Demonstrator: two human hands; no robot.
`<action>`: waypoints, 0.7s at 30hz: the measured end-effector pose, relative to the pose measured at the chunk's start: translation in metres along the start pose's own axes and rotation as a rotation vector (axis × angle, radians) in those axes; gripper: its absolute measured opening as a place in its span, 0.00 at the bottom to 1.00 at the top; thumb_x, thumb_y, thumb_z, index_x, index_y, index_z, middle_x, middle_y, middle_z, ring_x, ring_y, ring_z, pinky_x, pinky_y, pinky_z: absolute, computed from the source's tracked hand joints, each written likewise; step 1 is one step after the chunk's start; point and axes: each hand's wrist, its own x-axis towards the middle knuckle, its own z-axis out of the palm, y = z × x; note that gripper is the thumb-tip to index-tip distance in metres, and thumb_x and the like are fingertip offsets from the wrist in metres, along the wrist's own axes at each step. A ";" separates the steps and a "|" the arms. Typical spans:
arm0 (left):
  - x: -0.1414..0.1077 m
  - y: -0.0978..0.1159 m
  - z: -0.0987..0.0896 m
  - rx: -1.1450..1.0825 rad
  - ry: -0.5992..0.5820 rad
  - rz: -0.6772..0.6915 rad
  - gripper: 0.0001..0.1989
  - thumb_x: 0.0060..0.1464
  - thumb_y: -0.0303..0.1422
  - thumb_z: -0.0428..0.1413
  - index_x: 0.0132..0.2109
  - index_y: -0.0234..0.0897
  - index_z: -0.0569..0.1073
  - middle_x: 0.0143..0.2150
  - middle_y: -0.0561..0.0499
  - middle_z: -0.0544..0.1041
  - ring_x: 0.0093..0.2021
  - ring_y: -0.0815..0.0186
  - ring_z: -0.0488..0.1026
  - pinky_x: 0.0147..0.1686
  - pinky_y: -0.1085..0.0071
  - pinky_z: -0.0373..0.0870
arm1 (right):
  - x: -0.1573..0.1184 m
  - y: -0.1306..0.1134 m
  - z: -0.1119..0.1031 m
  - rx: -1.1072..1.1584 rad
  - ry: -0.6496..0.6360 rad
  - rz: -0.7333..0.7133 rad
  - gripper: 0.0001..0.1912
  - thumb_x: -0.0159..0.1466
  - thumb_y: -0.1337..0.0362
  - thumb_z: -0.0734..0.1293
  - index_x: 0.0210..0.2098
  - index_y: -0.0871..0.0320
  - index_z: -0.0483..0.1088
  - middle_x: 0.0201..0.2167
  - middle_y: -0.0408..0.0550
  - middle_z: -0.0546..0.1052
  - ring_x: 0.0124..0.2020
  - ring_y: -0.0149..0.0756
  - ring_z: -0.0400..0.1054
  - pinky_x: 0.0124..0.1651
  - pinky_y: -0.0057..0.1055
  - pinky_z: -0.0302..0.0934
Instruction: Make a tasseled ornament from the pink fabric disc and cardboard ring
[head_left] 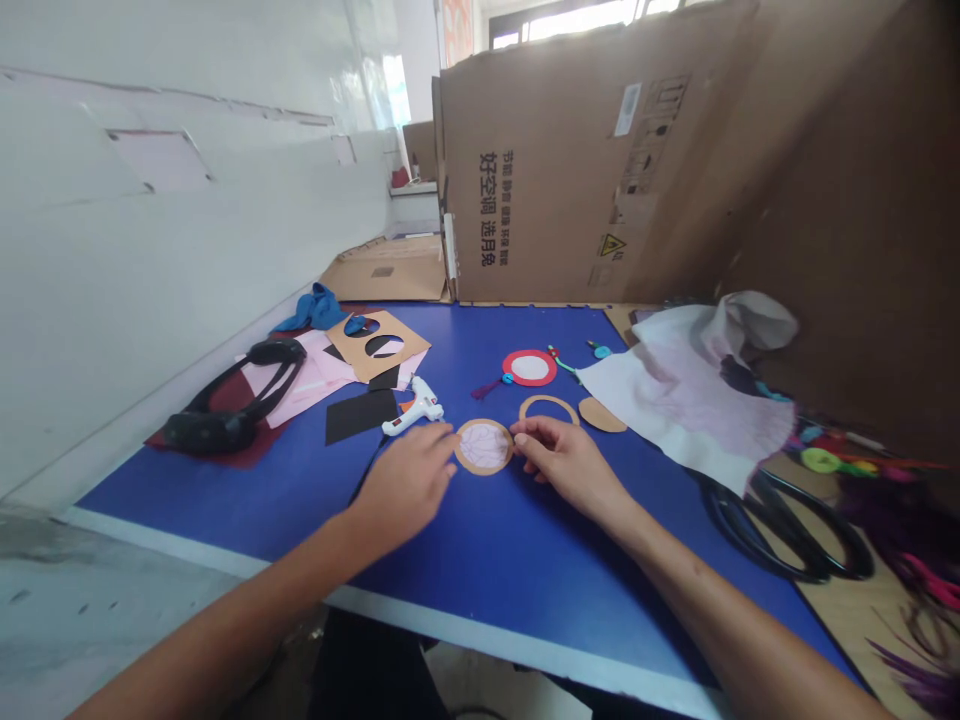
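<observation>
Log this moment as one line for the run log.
left hand: at edge of cardboard ring with pale paper disc | right hand: at opposite edge | nearby: hot glue gun

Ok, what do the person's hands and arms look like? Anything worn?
The left hand and right hand are bare, with no gloves, rings or watch visible. The left forearm and right forearm are bare too, with no sleeves in view.
</observation>
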 end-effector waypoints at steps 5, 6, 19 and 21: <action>-0.011 0.026 0.032 -0.025 -0.094 0.094 0.25 0.67 0.27 0.51 0.69 0.39 0.70 0.69 0.39 0.74 0.69 0.48 0.69 0.67 0.45 0.68 | 0.000 0.008 -0.004 -0.119 0.030 -0.041 0.16 0.68 0.54 0.66 0.48 0.55 0.79 0.33 0.45 0.81 0.30 0.36 0.74 0.33 0.32 0.68; -0.015 0.027 0.034 -0.027 -0.085 0.107 0.26 0.67 0.27 0.50 0.69 0.38 0.69 0.69 0.39 0.74 0.70 0.49 0.69 0.68 0.46 0.68 | 0.001 0.009 -0.004 -0.145 0.040 -0.045 0.16 0.68 0.54 0.66 0.49 0.55 0.79 0.34 0.46 0.82 0.31 0.37 0.75 0.35 0.33 0.68; -0.054 0.035 0.026 -0.198 -0.159 0.254 0.22 0.66 0.23 0.47 0.61 0.41 0.76 0.71 0.43 0.72 0.74 0.54 0.65 0.73 0.48 0.60 | -0.012 -0.007 0.001 -0.632 -0.160 -0.239 0.12 0.68 0.61 0.69 0.50 0.53 0.80 0.46 0.49 0.80 0.43 0.40 0.73 0.43 0.35 0.61; -0.069 0.047 0.022 -0.273 -0.042 0.101 0.19 0.67 0.26 0.48 0.57 0.41 0.79 0.68 0.42 0.76 0.70 0.53 0.69 0.70 0.49 0.66 | -0.016 -0.011 0.001 -0.672 -0.194 -0.212 0.10 0.68 0.60 0.70 0.48 0.52 0.80 0.42 0.48 0.80 0.41 0.39 0.73 0.40 0.33 0.58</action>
